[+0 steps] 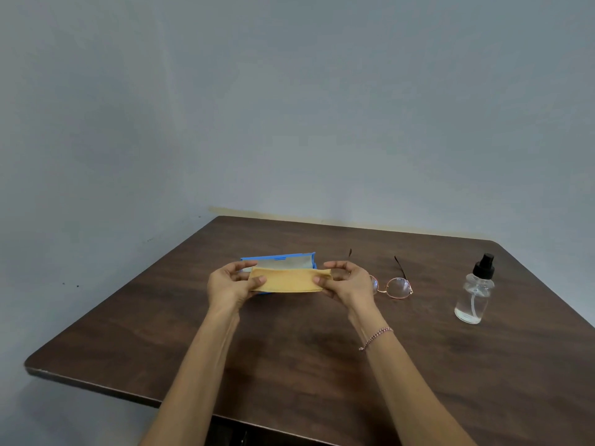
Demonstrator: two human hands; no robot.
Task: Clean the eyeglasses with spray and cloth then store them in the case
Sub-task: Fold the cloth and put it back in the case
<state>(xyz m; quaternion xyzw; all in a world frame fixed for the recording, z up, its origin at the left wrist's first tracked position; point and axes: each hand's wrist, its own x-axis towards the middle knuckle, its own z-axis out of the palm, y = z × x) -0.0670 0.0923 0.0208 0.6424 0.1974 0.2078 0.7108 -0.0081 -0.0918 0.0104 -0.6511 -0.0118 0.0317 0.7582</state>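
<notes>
A folded yellow cloth (285,280) is stretched between my two hands just above the table. My left hand (227,286) pinches its left end and my right hand (346,283) pinches its right end. Right behind the cloth stands an open blue eyeglass case (280,260) with a pale grey lining; its lower part is hidden by the cloth. The eyeglasses (394,286), thin gold round frames with dark temple tips, lie unfolded on the table just right of my right hand. One lens is partly hidden by that hand. A clear spray bottle (475,292) with a black pump top stands upright at the far right.
Everything rests on a dark brown wooden table (289,349) set against a grey wall. The table's left edge runs diagonally and its near edge lies close under my forearms. A thin bracelet sits on my right wrist.
</notes>
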